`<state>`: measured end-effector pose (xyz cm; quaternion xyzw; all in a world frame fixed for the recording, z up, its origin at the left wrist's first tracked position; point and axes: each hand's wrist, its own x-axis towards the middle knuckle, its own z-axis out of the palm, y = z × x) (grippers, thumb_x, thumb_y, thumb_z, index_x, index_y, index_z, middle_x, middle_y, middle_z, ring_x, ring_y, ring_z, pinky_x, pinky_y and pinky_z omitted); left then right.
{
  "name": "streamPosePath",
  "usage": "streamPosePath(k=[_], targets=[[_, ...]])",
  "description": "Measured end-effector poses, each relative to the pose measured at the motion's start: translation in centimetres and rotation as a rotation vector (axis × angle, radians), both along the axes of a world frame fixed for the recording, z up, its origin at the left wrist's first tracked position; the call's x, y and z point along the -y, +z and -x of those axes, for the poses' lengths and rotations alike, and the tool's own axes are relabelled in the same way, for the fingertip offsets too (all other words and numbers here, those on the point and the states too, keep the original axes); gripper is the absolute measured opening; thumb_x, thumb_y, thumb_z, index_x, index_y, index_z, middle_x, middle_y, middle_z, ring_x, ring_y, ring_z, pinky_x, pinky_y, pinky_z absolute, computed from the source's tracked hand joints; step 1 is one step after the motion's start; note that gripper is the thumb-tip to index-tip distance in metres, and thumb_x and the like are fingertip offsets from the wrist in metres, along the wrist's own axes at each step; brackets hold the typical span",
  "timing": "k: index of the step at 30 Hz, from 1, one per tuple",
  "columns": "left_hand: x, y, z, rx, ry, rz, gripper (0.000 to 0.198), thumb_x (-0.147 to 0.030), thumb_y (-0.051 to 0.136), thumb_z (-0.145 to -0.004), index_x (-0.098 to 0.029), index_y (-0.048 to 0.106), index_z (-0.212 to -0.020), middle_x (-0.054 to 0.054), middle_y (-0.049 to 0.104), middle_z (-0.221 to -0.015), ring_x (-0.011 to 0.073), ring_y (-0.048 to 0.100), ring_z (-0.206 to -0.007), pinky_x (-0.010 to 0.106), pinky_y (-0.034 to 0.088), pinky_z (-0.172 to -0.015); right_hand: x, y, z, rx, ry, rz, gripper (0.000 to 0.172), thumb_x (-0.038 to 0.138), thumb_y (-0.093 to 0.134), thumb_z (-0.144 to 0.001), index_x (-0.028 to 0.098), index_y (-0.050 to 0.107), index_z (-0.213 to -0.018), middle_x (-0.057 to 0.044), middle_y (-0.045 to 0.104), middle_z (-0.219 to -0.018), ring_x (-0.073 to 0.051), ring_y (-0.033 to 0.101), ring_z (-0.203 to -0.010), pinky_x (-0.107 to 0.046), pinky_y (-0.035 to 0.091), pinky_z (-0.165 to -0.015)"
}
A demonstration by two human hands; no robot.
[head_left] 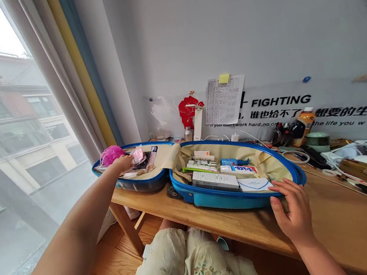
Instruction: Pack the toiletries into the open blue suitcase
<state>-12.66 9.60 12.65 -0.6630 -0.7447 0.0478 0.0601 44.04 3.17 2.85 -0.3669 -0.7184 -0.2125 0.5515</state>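
Observation:
A blue-rimmed suitcase (233, 201) lies opened out on the wooden table, its two halves side by side. Over the left half, my left hand (124, 163) has its fingers closed at a small pink clear-plastic packet (137, 154); the fingertips are partly hidden. A magenta bath puff (111, 155) sits just behind that hand, with cotton swabs (139, 172) lying in front. My right hand (293, 209) rests with spread fingers on the right half's near rim. Inside that half are a toothpaste box (238, 169), a blue bottle (234, 161), a long white box (215, 180) and a white card (254, 184).
Toward the back right stand an orange-labelled bottle (306, 121) and a green-and-white jar (318, 140). A brown bag (366, 174) and cables lie at the right. A white desk lamp (197, 122) stands behind the suitcase. The table's front edge runs above my lap.

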Motion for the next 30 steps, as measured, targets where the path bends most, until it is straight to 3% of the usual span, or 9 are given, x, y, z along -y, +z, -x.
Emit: streamPosePath(k=[3, 8, 12, 15, 22, 26, 30], targets=[[-0.4, 1.8, -2.7, 0.012, -0.030, -0.096, 0.051, -0.040, 0.038, -0.095, -0.014, 0.046, -0.139, 0.019, 0.063, -0.125, 0.0312, 0.060, -0.117, 0.042, 0.046, -0.099, 0.0, 0.0, 0.0, -0.001, 0.004, 0.003, 0.020, 0.033, 0.047, -0.094, 0.021, 0.060, -0.103, -0.011, 0.067, -0.106, -0.029, 0.057, -0.117, -0.050, 0.039, -0.103], [-2.6, 4.1, -11.2, 0.071, -0.311, -0.171, 0.049, -0.044, 0.040, -0.098, -0.027, 0.041, -0.143, 0.010, 0.054, -0.136, 0.0258, 0.055, -0.123, 0.035, 0.044, -0.102, -0.1, -0.3, -0.1, -0.015, 0.016, 0.008, 0.019, 0.031, 0.048, -0.093, 0.021, 0.060, -0.103, -0.010, 0.067, -0.107, -0.029, 0.057, -0.117, -0.051, 0.039, -0.104], [-5.0, 3.7, -18.5, 0.105, -0.490, -0.099, 0.049, -0.045, 0.055, -0.091, -0.029, 0.048, -0.137, 0.008, 0.056, -0.134, 0.0252, 0.059, -0.118, 0.032, 0.046, -0.097, -0.1, -0.5, -0.3, -0.014, -0.006, 0.034, 0.019, 0.033, 0.048, -0.093, 0.022, 0.061, -0.102, -0.011, 0.067, -0.108, -0.030, 0.057, -0.118, -0.053, 0.038, -0.105], [-6.8, 2.6, -22.1, 0.117, -0.551, -0.026, 0.046, -0.035, 0.062, -0.087, -0.027, 0.055, -0.131, 0.008, 0.060, -0.130, 0.0247, 0.056, -0.122, 0.032, 0.043, -0.102, -0.1, -0.4, -0.3, -0.011, -0.002, 0.035, 0.018, 0.032, 0.049, -0.092, 0.022, 0.061, -0.103, -0.010, 0.067, -0.109, -0.030, 0.057, -0.118, -0.053, 0.038, -0.106], [-8.7, 0.1, -24.5, 0.154, -0.497, 0.090, 0.053, -0.025, 0.067, -0.083, -0.018, 0.051, -0.133, 0.014, 0.058, -0.134, 0.0270, 0.057, -0.122, 0.039, 0.045, -0.104, 0.1, -0.3, -0.3, -0.009, 0.012, 0.037, 0.018, 0.031, 0.049, -0.092, 0.022, 0.060, -0.104, -0.011, 0.067, -0.109, -0.030, 0.056, -0.119, -0.054, 0.039, -0.104], [-8.8, -0.5, -24.7, 0.178, -0.468, 0.115, 0.044, -0.030, 0.065, -0.089, -0.016, 0.054, -0.129, 0.012, 0.058, -0.133, 0.0264, 0.057, -0.120, 0.048, 0.047, -0.102, 0.1, -0.3, -0.2, -0.011, 0.011, 0.031, 0.019, 0.032, 0.049, -0.092, 0.022, 0.060, -0.104, -0.011, 0.067, -0.109, -0.030, 0.057, -0.118, -0.054, 0.039, -0.105], [-8.6, -0.7, -24.7, 0.216, -0.472, 0.126, 0.043, -0.024, 0.073, -0.077, -0.016, 0.059, -0.117, 0.013, 0.059, -0.131, 0.0265, 0.060, -0.116, 0.040, 0.048, -0.101, 0.1, -0.2, -0.3, 0.001, 0.001, 0.041, 0.019, 0.031, 0.049, -0.092, 0.021, 0.060, -0.104, -0.011, 0.067, -0.110, -0.030, 0.057, -0.118, -0.054, 0.038, -0.105]])
